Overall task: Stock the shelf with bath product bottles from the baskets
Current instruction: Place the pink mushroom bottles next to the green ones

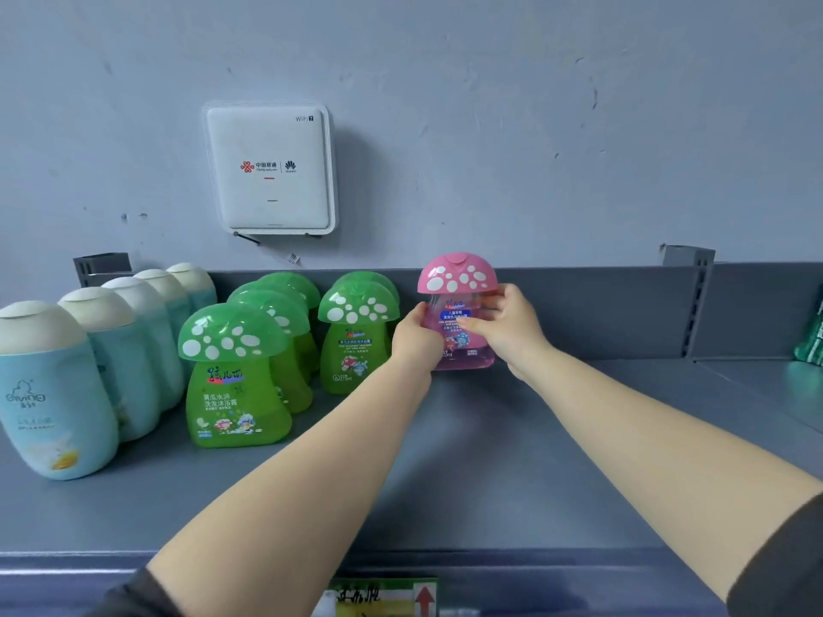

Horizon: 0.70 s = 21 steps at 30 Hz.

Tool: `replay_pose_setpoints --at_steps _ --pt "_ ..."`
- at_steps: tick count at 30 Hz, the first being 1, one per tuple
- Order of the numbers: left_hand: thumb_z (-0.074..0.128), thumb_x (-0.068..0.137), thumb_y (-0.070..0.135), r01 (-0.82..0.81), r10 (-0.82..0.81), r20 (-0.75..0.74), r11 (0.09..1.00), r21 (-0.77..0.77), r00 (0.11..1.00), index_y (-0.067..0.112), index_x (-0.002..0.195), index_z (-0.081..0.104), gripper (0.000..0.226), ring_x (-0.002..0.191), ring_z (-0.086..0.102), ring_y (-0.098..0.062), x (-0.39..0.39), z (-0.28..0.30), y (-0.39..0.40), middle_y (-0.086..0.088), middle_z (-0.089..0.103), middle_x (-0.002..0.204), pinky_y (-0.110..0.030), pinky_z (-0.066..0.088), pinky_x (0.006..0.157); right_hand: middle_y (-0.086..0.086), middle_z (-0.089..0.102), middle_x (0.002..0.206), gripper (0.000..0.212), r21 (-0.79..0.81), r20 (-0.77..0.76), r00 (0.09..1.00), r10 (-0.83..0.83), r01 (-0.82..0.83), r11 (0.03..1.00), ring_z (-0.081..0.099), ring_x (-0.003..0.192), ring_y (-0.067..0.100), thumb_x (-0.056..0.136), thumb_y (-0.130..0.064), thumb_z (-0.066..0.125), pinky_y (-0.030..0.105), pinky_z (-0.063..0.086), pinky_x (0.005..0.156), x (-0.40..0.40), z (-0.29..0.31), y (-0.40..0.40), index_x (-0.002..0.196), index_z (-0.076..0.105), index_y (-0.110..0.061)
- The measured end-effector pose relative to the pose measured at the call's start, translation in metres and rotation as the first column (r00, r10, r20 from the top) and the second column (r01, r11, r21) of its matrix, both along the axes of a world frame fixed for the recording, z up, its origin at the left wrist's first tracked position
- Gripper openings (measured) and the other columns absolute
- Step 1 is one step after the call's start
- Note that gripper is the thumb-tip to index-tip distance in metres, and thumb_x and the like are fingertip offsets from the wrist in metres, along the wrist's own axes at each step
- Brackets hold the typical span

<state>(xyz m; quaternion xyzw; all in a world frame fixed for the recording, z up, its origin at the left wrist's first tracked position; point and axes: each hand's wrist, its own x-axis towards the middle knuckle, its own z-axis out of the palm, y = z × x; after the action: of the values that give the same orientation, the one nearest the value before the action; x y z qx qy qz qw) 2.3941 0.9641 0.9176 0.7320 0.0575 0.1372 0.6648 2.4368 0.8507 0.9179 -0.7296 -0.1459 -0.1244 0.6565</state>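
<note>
Grip: my left hand (pixel 416 334) and right hand (pixel 503 325) both grasp the pink mushroom-capped plastic bottle (pixel 458 311).
Relation: I hold it upright between them, just right of the green mushroom-capped bottles (pixel 356 331) on the grey metal shelf (pixel 490 460).

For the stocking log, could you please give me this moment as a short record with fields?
held item: pink mushroom-cap bottle, upright, at the back of the shelf
left hand: grips the bottle's left side
right hand: grips its right side
neighbours: green mushroom-cap bottles to its left
further left: row of pale blue bottles
wall: white WiFi box
</note>
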Motion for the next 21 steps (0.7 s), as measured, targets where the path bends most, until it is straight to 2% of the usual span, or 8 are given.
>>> replay_pose_setpoints --at_steps 2,6,9,13,18,21 --pt "0.035 0.089 -0.011 -0.023 0.023 -0.003 1.0 0.014 1.0 0.014 0.146 0.03 0.062 0.111 0.056 -0.023 0.003 0.0 -0.001 -0.002 0.053 0.128 -0.036 0.049 0.094 0.007 0.06 0.118 0.052 0.016 -0.004 1.0 0.011 -0.011 1.0 0.061 0.104 0.019 0.074 -0.005 0.077 0.045 0.054 0.087 0.009 -0.004 0.005 0.113 0.044 -0.013" --pt "0.035 0.089 -0.01 -0.048 0.049 -0.005 0.998 0.037 0.999 0.015 0.149 0.019 0.068 0.12 0.052 -0.023 0.013 -0.007 0.002 -0.005 0.046 0.14 -0.032 0.046 0.098 0.004 0.061 0.116 0.052 0.048 -0.002 1.0 0.013 -0.013 0.999 0.061 0.105 0.018 0.075 -0.003 0.076 0.043 0.054 0.088 0.025 -0.017 0.013 0.114 0.043 -0.014" --pt "0.035 0.087 -0.012 -0.063 0.064 -0.032 0.998 0.027 0.997 0.016 0.149 0.022 0.07 0.118 0.053 -0.023 0.02 -0.014 0.005 -0.005 0.048 0.138 -0.031 0.047 0.097 0.003 0.059 0.117 0.053 0.067 -0.002 1.0 0.013 -0.012 0.998 0.06 0.104 0.015 0.075 0.0 0.074 0.036 0.053 0.088 0.032 -0.029 0.021 0.116 0.043 -0.013" --pt "0.034 0.088 -0.013 -0.07 0.071 -0.047 0.997 0.031 0.996 0.017 0.148 0.023 0.068 0.114 0.053 -0.02 0.027 -0.018 0.011 -0.006 0.05 0.136 -0.022 0.042 0.082 -0.001 0.057 0.114 0.051 0.087 -0.007 0.999 0.032 -0.031 0.996 0.058 0.103 0.012 0.076 0.001 0.073 0.029 0.051 0.085 0.04 -0.035 0.027 0.114 0.042 -0.014" --pt "0.035 0.088 -0.013 -0.059 0.06 -0.03 0.998 0.035 0.998 0.019 0.148 0.025 0.069 0.112 0.052 -0.018 0.03 -0.02 0.015 -0.005 0.051 0.135 -0.018 0.04 0.08 -0.006 0.057 0.099 0.055 -0.068 0.056 0.996 -0.065 0.069 0.995 0.058 0.094 0.011 0.075 -0.013 0.077 0.024 0.049 0.076 0.042 -0.036 0.028 0.12 0.045 -0.015" --pt "0.034 0.087 -0.014 -0.051 0.052 -0.016 0.998 0.027 0.999 0.019 0.146 0.028 0.068 0.105 0.053 -0.016 0.033 -0.021 0.016 -0.005 0.053 0.133 -0.02 0.041 0.081 -0.01 0.056 0.091 0.048 -0.107 0.08 0.993 -0.084 0.092 0.99 0.058 0.089 0.011 0.077 -0.016 0.076 0.017 0.046 0.069 0.043 -0.039 0.029 0.115 0.048 -0.016"
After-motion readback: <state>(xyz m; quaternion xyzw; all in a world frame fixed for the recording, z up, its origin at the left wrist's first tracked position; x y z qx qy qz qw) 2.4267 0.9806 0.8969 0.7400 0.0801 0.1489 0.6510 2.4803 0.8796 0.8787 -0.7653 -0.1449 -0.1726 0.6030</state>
